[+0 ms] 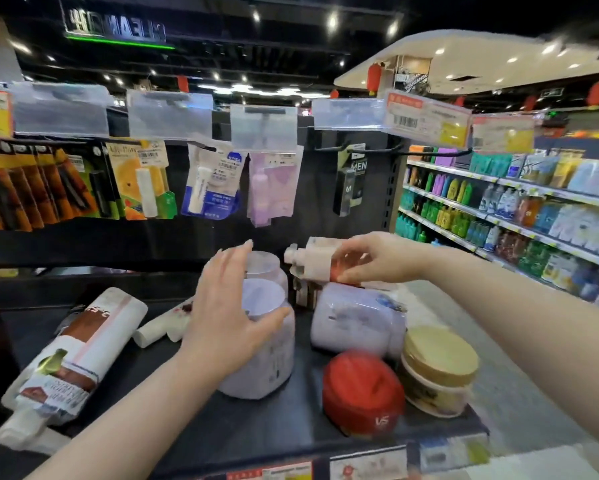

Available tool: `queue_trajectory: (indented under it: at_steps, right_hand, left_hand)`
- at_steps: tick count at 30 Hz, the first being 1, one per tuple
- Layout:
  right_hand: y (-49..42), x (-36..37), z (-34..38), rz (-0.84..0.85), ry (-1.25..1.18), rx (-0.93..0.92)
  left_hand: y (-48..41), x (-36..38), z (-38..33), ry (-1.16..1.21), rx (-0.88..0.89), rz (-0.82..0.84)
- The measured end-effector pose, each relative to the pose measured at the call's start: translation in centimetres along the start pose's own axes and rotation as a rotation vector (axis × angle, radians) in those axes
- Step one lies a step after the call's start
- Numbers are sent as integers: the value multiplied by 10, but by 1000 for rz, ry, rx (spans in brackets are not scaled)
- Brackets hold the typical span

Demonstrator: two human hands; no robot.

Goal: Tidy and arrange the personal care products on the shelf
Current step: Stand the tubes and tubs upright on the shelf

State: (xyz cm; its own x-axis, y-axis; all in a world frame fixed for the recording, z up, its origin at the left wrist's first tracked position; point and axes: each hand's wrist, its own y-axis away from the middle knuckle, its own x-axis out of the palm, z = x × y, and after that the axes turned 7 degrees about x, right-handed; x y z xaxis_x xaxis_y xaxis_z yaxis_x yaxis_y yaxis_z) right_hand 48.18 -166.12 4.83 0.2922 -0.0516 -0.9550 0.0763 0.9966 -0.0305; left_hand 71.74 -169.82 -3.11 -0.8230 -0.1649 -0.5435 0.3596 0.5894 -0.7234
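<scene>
The tidying looks partly done on the shelf (274, 427). The left hand (228, 313), fingers spread open, covers an upright lilac jar (267, 358) mid-shelf. The right hand (371, 258) grips a pump bottle (315, 261) near the back edge. A tube (76, 348) lies toppled at the left edge.

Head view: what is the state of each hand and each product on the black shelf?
left hand: open, fingers spread over front lavender jar
right hand: grips pump bottle
pump bottle: held sideways
front lavender jar: upright, lid on
second lavender jar: lying on its side
gold-lid jar: upright, closed
red-lid jar: closed
white bottle: lying on its side
</scene>
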Motion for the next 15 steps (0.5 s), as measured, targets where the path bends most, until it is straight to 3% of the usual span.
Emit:
queue_trajectory:
  at_steps: [2,6,11,15]
  right_hand:
    - [12,-4,-23,10,102,112]
    - [27,12,-61,115,122,281]
    - [24,43,-84,199,32,505]
    - [16,54,-93,202,-29,539]
  left_hand:
    - [-10,14,-20,59,161,-6]
    - [-27,62,-44,61,252,338]
    - [-43,120,-34,-168,72,735]
    - [-55,140,-18,-127,-177,801]
